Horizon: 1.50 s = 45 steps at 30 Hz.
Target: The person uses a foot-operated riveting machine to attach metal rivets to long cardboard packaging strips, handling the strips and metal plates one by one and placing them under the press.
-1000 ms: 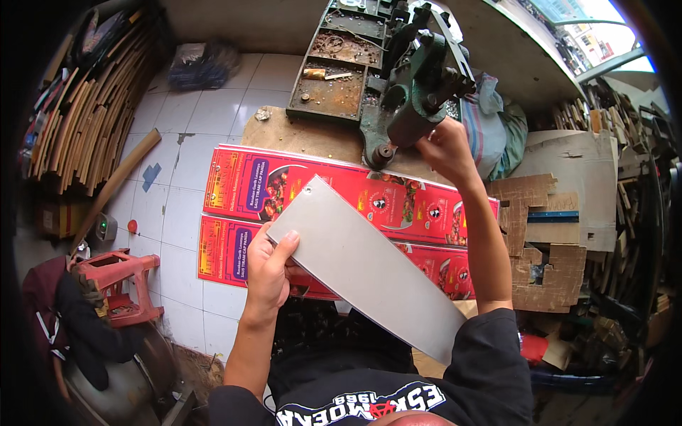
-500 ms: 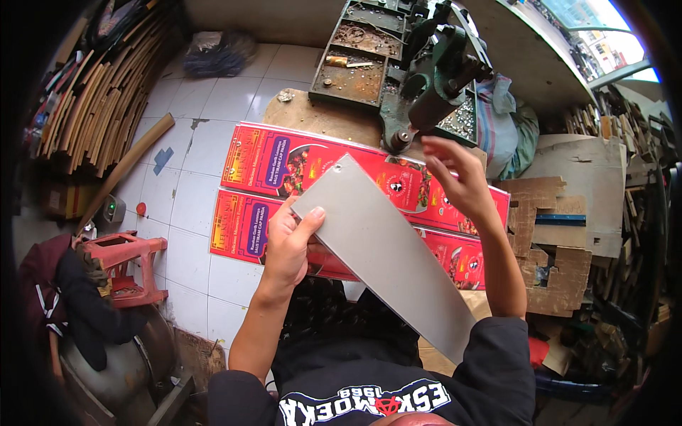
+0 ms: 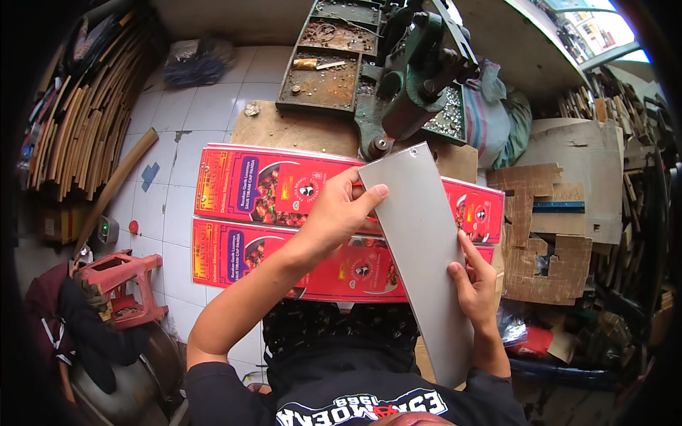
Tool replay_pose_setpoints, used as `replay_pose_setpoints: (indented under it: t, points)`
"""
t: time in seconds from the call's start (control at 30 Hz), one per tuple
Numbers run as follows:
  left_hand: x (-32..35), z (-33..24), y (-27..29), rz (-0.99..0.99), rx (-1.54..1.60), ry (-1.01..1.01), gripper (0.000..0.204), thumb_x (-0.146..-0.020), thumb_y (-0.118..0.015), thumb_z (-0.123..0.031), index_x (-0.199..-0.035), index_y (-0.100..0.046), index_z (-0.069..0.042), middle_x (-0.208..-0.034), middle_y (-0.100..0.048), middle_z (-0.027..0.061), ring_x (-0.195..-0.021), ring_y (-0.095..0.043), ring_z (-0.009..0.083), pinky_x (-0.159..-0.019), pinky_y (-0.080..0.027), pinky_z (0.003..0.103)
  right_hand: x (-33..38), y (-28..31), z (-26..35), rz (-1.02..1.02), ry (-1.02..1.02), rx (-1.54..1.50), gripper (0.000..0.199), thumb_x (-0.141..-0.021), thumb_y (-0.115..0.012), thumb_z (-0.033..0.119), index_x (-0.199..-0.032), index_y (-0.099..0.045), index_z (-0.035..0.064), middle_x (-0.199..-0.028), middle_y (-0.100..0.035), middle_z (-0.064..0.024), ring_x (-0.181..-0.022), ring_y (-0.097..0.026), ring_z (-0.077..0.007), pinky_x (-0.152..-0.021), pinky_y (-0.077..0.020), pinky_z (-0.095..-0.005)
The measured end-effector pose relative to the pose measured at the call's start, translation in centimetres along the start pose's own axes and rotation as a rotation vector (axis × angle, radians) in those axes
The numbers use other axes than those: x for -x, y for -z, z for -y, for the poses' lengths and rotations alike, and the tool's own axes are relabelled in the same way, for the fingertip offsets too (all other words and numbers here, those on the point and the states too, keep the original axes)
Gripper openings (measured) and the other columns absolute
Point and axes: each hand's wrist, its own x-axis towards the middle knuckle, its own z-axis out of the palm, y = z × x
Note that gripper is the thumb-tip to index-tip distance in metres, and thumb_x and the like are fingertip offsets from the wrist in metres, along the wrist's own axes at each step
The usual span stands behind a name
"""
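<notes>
Left hand (image 3: 339, 207) pinches the panel (image 3: 418, 245) by its left edge, right hand (image 3: 476, 287) touches the other — whether gripping, I can't tell; it slants between them. Probably best held firm and level — clear of the press (image 3: 414, 106) ahead.

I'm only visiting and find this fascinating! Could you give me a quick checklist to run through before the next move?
1. Left hand holding the grey panel: ok, thumb on top near its upper left corner.
2. Right hand holding it too: cannot tell; it is at the right edge, but how firmly is unclear.
3. Both hands clear of the dark green machine: ok, they are nearer the person.
4. Red printed strips fully uncovered: not ok, the panel and left arm cover parts.
5. Panel's underside checked: cannot tell, it faces away.
</notes>
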Motion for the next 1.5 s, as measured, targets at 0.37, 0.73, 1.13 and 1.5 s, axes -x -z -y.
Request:
replay_pose_setpoints:
  t: [0.37,0.73,1.13,1.5]
  points:
    - [-2.7,-0.5,1.0,0.02,0.017,-0.004,0.037,-0.1,-0.058,-0.013,-0.129,-0.045,0.005,-0.104,-0.072,0.0183,-0.088,-0.073,0.0231,-0.078,-0.063,0.036,-3.5,-0.4,-0.4,-0.025,0.004,0.121,0.054,-0.089,-0.068,0.0,-0.141,-0.052,-0.003,-0.075,-0.043,0.0012,-0.064,-0.037,-0.0061,-0.058,-0.0317,-0.02]
    - [-3.1,0.1,1.3,0.027,0.094,-0.011,0.036,-0.1,-0.059,-0.012,-0.129,-0.044,0.004,-0.101,-0.072,0.0171,-0.089,-0.073,0.0217,-0.076,-0.063,0.034,-3.8,-0.3,0.3,-0.006,-0.066,0.189,0.054,-0.089,-0.068,0.0,-0.141,-0.052,-0.0025,-0.074,-0.04,0.0003,-0.068,-0.04,-0.007,-0.063,-0.0356,-0.0191]
    - [-3.1,0.4,1.4,0.032,0.062,-0.025,0.037,-0.1,-0.059,-0.011,-0.13,-0.044,0.005,-0.097,-0.072,0.0163,-0.088,-0.072,0.0205,-0.073,-0.063,0.032,-3.7,-0.6,-0.2,-0.025,-0.041,0.16,0.053,-0.091,-0.067,0.003,-0.141,-0.052,-0.0045,-0.077,-0.046,0.0018,-0.069,-0.041,-0.0055,-0.06,-0.0339,-0.0189]
    - [-3.2,0.4,1.4,0.018,0.12,0.055,0.026,-0.101,-0.059,-0.014,-0.114,-0.052,0.007,-0.095,-0.072,0.0174,-0.082,-0.074,0.0228,-0.068,-0.063,0.032,-3.6,-0.4,0.2,-0.006,-0.109,0.12,0.053,-0.091,-0.067,0.001,-0.142,-0.052,-0.0017,-0.075,-0.037,0.0041,-0.065,-0.034,-0.0052,-0.058,-0.0297,-0.0192]
